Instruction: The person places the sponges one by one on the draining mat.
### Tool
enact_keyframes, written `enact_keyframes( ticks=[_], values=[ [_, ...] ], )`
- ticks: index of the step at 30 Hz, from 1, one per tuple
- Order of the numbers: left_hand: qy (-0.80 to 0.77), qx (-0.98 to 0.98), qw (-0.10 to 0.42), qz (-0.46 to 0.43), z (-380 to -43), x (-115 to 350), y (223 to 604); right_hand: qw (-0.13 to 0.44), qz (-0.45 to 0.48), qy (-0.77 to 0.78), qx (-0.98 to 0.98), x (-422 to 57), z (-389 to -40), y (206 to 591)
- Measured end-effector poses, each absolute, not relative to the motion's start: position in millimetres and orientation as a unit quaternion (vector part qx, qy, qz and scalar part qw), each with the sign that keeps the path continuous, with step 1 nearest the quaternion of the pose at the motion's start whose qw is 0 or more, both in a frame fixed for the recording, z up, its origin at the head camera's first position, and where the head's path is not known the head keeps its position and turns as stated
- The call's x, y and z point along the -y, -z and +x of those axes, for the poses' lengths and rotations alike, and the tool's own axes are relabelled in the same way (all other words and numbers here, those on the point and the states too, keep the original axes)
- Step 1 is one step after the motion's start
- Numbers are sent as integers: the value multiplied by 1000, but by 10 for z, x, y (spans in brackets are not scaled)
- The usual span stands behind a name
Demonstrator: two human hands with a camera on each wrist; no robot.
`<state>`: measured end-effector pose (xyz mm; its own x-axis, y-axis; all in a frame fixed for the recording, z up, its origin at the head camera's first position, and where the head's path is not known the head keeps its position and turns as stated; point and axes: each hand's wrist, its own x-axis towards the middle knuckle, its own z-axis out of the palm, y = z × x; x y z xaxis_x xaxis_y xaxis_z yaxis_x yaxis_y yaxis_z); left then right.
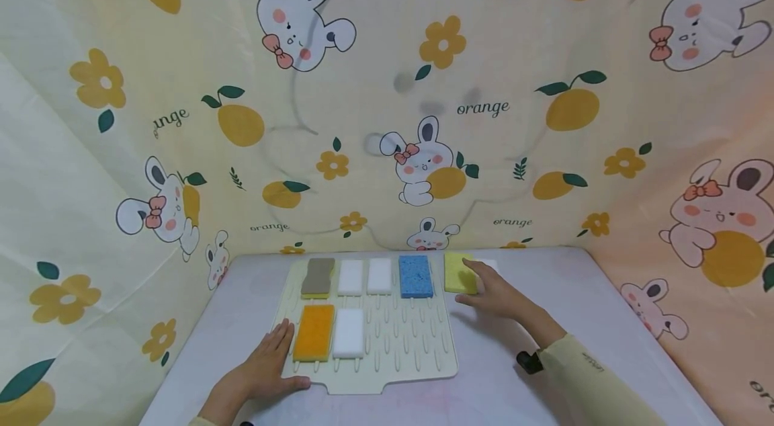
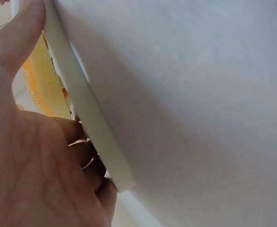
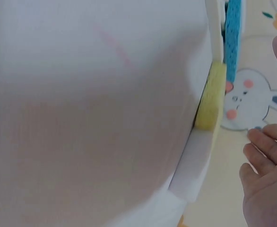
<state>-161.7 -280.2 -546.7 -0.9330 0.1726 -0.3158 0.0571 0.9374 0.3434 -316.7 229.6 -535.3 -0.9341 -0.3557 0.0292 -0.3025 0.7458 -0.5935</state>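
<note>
My left hand (image 1: 256,365) rests against the lower left edge of a cream ridged mat (image 1: 408,362), fingers extended along its side and thumb at the front edge. The left wrist view shows the fingers touching the mat's edge (image 2: 98,123), beside an orange-and-yellow sponge (image 2: 41,85). Over a yellow sponge (image 1: 456,273) at the mat's right side hovers my right hand (image 1: 496,291). In the right wrist view this hand (image 3: 271,184) has loosely extended fingers, apart from the yellow sponge (image 3: 210,97). A white sponge (image 3: 193,163) lies beside the yellow one.
Along the mat's back row lie a grey-topped sponge (image 1: 318,277), two white sponges (image 1: 351,277) and a blue sponge (image 1: 415,276). An orange sponge (image 1: 314,333) and another white sponge (image 1: 349,333) lie nearer me. A patterned curtain (image 1: 363,90) hangs behind the white table (image 1: 520,386).
</note>
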Motion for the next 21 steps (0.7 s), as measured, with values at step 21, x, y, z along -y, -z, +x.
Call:
enact_keyframes(
  ticks=[21],
  values=[
    [-164,-969,174,64,-1625,2821,5488,61,-137,282,-948,-2714,-3514,5459]
  ],
)
